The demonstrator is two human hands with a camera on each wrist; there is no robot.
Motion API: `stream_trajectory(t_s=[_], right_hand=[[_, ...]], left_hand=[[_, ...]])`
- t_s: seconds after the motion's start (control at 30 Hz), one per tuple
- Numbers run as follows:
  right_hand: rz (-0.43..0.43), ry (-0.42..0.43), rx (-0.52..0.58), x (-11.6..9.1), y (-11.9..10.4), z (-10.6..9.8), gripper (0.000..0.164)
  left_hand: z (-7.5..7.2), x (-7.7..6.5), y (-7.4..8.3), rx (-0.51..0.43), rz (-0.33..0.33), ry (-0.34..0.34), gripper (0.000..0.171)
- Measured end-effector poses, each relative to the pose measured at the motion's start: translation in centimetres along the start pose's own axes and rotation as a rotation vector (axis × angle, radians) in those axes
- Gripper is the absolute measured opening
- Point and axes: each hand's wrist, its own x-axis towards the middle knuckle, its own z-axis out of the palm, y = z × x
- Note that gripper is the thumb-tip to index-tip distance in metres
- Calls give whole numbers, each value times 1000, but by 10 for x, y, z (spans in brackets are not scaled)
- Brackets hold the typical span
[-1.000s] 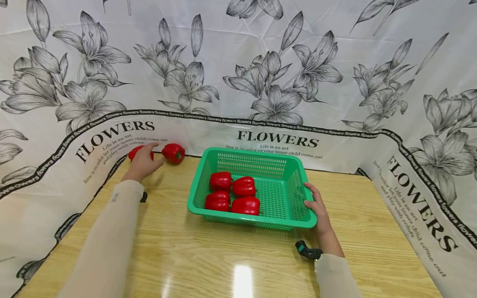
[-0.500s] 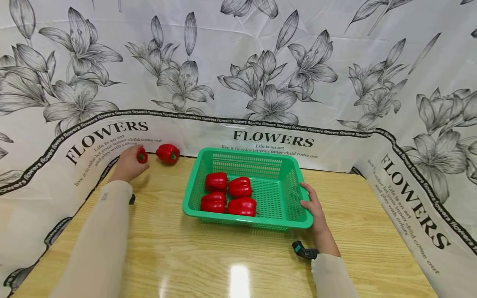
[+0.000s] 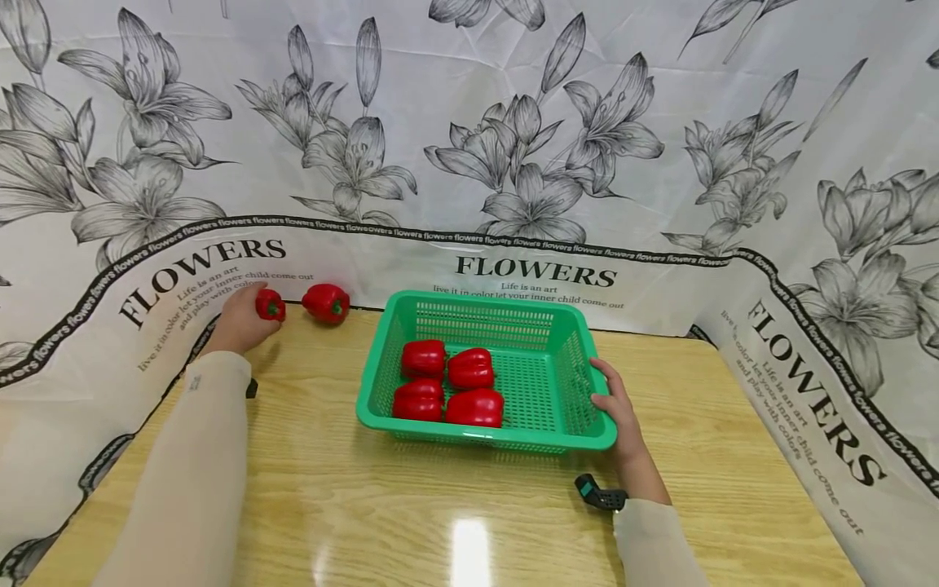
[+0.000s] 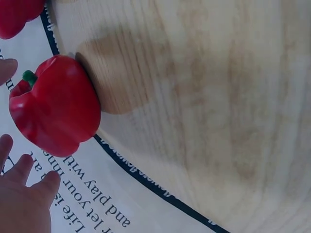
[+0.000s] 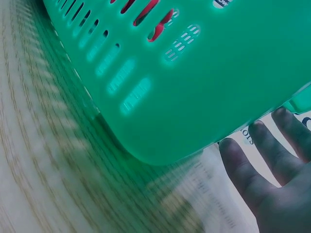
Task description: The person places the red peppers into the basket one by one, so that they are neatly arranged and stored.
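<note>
My left hand (image 3: 242, 319) is at the far left, around the left side of a red bell pepper (image 3: 271, 306). In the left wrist view, its fingers (image 4: 47, 187) are spread beside that bell pepper (image 4: 58, 107), and a gap shows between them and it. The green stem points away from the table surface there. Just right of this pepper lies a second red bell pepper (image 3: 326, 303). My right hand (image 3: 619, 412) grips the right rim of a green plastic basket (image 3: 484, 436), fingertips over the edge. Several red bell peppers (image 3: 421, 359) lie in the basket's left half.
A wooden table (image 3: 352, 505) bears everything. White cloth (image 3: 411, 81) printed with flowers hangs behind and along both sides, close to the two loose peppers. A black wrist device (image 3: 600, 494) sits at my right wrist.
My left hand has moved from over the far-left bell pepper to its left side, and the pepper's stem end now shows. The head view has swung slightly. My right hand stays on the basket.
</note>
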Motion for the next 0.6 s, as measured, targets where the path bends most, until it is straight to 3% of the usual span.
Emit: stream_trajectory(t_s=[0.3, 0.6], right_hand=[[-10, 3, 2, -1, 1, -1, 56], [-25, 2, 12, 0, 2, 0, 56]], left_hand=[[0, 7, 4, 95, 3, -36, 78], [2, 13, -4, 137, -18, -48, 83]])
